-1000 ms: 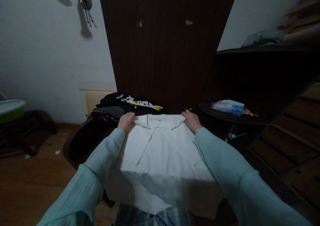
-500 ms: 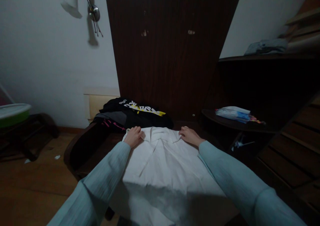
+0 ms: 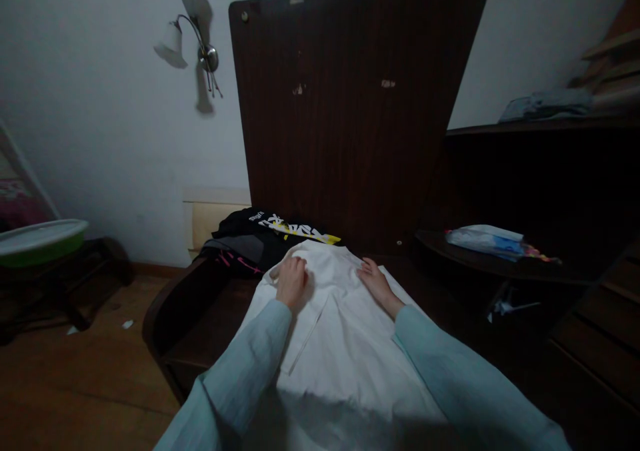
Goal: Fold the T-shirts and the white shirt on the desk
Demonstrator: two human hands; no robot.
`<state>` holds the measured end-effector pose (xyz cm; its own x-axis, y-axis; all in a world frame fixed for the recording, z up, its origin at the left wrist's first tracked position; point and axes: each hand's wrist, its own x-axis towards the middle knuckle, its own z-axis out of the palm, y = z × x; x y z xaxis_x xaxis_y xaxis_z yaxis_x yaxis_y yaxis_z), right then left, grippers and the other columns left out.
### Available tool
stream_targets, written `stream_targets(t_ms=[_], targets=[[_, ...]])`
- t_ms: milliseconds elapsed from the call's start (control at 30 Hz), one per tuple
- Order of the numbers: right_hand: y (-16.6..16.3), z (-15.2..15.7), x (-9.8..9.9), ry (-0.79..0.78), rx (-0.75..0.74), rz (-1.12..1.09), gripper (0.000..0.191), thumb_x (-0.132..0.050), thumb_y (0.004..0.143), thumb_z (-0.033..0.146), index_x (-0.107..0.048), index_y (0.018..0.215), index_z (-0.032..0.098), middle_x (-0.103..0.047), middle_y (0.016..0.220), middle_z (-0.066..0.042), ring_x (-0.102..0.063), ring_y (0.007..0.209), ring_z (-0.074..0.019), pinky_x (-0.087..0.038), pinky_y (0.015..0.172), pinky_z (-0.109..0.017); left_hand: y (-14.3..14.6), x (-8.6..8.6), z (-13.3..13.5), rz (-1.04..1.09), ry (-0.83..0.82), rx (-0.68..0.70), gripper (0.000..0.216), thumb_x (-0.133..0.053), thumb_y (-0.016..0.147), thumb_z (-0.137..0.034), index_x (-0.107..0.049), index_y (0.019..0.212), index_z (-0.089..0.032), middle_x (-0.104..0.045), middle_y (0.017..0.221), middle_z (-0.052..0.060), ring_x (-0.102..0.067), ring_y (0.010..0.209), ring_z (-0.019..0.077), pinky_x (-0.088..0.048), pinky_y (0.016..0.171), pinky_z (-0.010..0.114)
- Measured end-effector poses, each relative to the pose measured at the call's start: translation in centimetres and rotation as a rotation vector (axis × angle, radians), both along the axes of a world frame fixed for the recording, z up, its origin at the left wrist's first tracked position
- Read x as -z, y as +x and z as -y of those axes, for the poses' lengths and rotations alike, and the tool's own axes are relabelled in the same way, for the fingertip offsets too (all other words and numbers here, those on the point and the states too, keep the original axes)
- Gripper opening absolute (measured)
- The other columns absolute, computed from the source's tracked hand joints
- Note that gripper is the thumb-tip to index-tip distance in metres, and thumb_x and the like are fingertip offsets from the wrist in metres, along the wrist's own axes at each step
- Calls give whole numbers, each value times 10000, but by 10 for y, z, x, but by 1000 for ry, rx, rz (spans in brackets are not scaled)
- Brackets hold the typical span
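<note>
A white collared shirt [image 3: 340,331] lies spread front-up on a dark wooden table [image 3: 200,324]. My left hand [image 3: 291,282] rests on the shirt near the left of the collar, fingers curled onto the cloth. Near the collar's right side, my right hand [image 3: 376,284] lies flat on the shirt with fingers stretched out. Both arms wear pale blue-green sleeves. Just beyond the collar sits a pile of dark clothes [image 3: 260,234] with white and yellow lettering.
A tall dark wooden panel [image 3: 360,104] stands behind the table. A dark shelf [image 3: 450,244] at right carries a plastic packet [image 3: 487,240]. A wall lamp [image 3: 193,41] hangs upper left. A green-rimmed basin [image 3: 43,238] sits on a low stand at left, over wooden floor.
Both hands moved inward from the shirt's shoulders towards the collar, and the shirt's top now looks narrower and bunched. The view tilted upward.
</note>
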<state>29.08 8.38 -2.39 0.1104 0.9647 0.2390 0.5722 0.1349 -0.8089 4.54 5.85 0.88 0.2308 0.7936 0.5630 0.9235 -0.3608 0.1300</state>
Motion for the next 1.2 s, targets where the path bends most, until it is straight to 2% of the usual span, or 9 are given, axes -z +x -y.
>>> stream_targets(t_ms=[67,133,233,367,667,867,1033,1100,1200], targets=[[-6,13,15,67,-56,192,521,-377,795,319,-332,1282,138,-447,1277,-137,-422,1172,-215,-325,980,-379,2,16,5,-119,-83,98,177,-381,798,-159,-511,918,-154,-550,939,109,-506,917,221,-395,794,351],[-11,22,24,97,-97,387,507,-386,796,316,-376,1260,110,-420,1303,-144,-368,1213,-220,-267,1017,-376,2,24,7,-166,-177,114,160,-367,815,-176,-518,867,-163,-562,883,93,-516,878,206,-411,757,327],[-14,31,28,95,-110,592,507,-384,812,311,-378,1270,94,-370,1342,-151,-307,1251,-237,-221,1032,-389,2,25,10,-181,-242,79,170,-351,836,-207,-517,847,-172,-574,878,78,-519,886,192,-412,745,298],[-14,41,27,84,-106,697,514,-348,842,322,-348,1296,82,-329,1367,-158,-261,1274,-240,-211,1030,-380,2,23,20,-196,-258,46,172,-343,841,-225,-507,857,-175,-587,917,73,-528,905,186,-411,736,278],[-13,52,24,22,-96,727,495,-329,854,327,-386,1280,80,-361,1347,-161,-292,1257,-254,-238,1017,-380,2,26,27,-175,-389,-64,172,-339,845,-245,-466,940,-178,-646,880,76,-606,812,192,-413,641,273],[-13,52,24,114,-76,693,463,-377,832,293,-413,1240,78,-411,1298,-165,-342,1211,-258,-278,992,-386,2,25,29,-170,-399,-58,193,-323,855,-253,-465,964,-181,-648,902,83,-606,845,194,-414,671,275],[-15,61,14,302,-106,623,272,-372,797,173,-536,1008,120,-557,1016,-122,-474,1003,-221,-369,890,-331,2,23,30,-170,-409,-56,220,-296,864,-250,-456,993,-172,-649,884,92,-608,825,197,-415,663,279],[-17,65,11,324,-122,597,219,-353,796,150,-545,902,157,-564,909,-87,-503,911,-195,-396,822,-296,2,22,31,-171,-400,-42,210,-296,865,-251,-463,971,-180,-647,892,83,-606,831,190,-414,665,271],[-18,68,11,285,-183,571,193,-348,792,134,-525,846,189,-559,839,-41,-524,798,-155,-404,733,-253,2,22,31,-162,-376,-17,173,-323,857,-245,-468,933,-190,-639,901,67,-596,849,174,-412,682,256]])
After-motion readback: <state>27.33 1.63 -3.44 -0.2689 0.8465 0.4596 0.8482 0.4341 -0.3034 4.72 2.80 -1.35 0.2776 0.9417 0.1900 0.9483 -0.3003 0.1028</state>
